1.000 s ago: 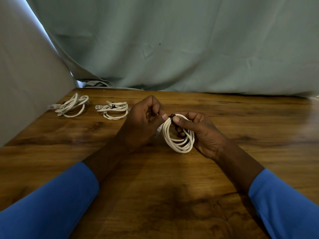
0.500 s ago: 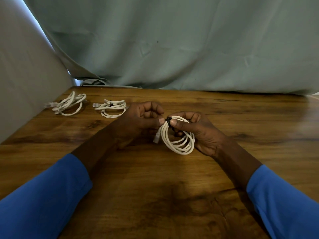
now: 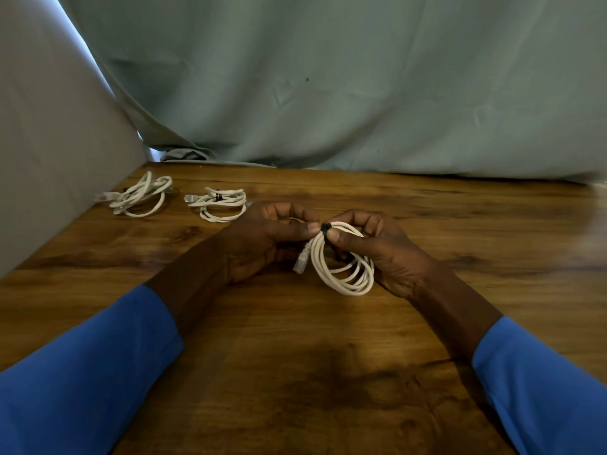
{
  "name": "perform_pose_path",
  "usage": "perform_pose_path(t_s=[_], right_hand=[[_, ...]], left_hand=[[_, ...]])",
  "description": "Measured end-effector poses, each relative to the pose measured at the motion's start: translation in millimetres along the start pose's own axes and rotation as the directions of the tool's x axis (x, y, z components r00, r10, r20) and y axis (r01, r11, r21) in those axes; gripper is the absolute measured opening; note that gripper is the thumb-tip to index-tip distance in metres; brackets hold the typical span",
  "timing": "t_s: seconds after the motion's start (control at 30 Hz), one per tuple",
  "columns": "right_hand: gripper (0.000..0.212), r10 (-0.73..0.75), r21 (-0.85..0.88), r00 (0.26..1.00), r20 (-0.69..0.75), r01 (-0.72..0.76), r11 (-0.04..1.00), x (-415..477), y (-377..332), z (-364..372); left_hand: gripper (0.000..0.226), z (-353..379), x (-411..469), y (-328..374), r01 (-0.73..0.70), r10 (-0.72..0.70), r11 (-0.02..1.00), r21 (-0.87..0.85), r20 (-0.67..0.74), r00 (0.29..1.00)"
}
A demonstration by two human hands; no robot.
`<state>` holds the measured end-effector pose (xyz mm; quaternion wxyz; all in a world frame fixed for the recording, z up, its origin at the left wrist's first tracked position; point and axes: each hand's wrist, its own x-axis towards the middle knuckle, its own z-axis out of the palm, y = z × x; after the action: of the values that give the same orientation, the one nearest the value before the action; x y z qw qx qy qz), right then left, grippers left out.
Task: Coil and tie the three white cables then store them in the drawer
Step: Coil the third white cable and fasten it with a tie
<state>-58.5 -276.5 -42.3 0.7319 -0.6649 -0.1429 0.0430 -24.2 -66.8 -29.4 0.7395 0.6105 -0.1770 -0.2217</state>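
Observation:
A coiled white cable (image 3: pixel 345 274) hangs upright between my hands at the table's middle, its plug end (image 3: pixel 301 262) dangling on the left side. My right hand (image 3: pixel 381 254) grips the coil at the top, thumb beside a black tie (image 3: pixel 325 228) wrapped round the loops. The thumb and fingers of my left hand (image 3: pixel 266 239) pinch the same tie from the left. Two more coiled white cables lie flat at the far left: one with a black tie (image 3: pixel 221 205), the other (image 3: pixel 138 197) nearest the wall, with no tie that I can see.
The wooden table (image 3: pixel 295 372) runs to a grey-green curtain (image 3: pixel 328 93) at the back and a pale panel (image 3: pixel 49 159) on the left. No drawer is in view. Blue sleeves cover both forearms.
My left hand has come down from its raised position and closed in on the black tie. The coil and right hand stay in about the same place.

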Motion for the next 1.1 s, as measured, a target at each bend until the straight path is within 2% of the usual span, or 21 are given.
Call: perform_pose_path(t_s=[0.17, 0.3, 0.37, 0.43, 0.53, 0.67, 0.83, 0.97, 1.1], right_hand=[[0.027, -0.022, 0.081, 0.989, -0.145, 0.034, 0.996, 7, 6, 9], [0.024, -0.018, 0.143, 0.962, -0.272, 0.059, 0.988, 14, 6, 9], [0.014, -0.010, 0.188, 0.949, -0.314, 0.073, 0.979, 16, 5, 5], [0.016, -0.016, 0.179, 0.950, -0.312, 0.075, 0.981, 17, 6, 5], [0.027, -0.061, 0.043, 0.958, -0.279, 0.076, 0.996, 22, 12, 8], [0.048, -0.180, -0.341, 0.946, -0.270, 0.081, 0.936, 27, 20, 11], [0.060, -0.168, -0.372, 0.953, -0.251, 0.065, 0.926, 26, 15, 12], [0.060, -0.208, -0.478, 0.941, -0.266, 0.059, 0.877, 26, 17, 10], [0.052, -0.249, -0.563, 0.943, -0.223, 0.084, 0.822, 29, 22, 6]], left_hand=[[0.022, 8, 8, -9, -0.146, 0.152, 0.988, 0.049, -0.167, 0.974], [0.041, 10, 9, -7, -0.132, 0.166, 0.957, 0.258, -0.112, 0.980], [0.038, 9, 8, -6, -0.145, 0.202, 0.908, 0.393, -0.107, 0.973], [0.028, 7, 7, -6, -0.150, 0.241, 0.878, 0.455, -0.150, 0.959], [0.023, 2, 6, -5, -0.112, 0.266, 0.877, 0.467, -0.279, 0.923], [0.023, -2, 13, 0, -0.107, 0.324, 0.890, 0.444, -0.449, 0.833], [0.012, -5, 38, 15, -0.045, 0.305, 0.907, 0.418, -0.582, 0.754], [0.022, 3, 50, 15, 0.061, 0.316, 0.871, 0.487, -0.652, 0.689], [0.046, 7, 54, 4, 0.115, 0.396, 0.797, 0.593, -0.657, 0.641]])
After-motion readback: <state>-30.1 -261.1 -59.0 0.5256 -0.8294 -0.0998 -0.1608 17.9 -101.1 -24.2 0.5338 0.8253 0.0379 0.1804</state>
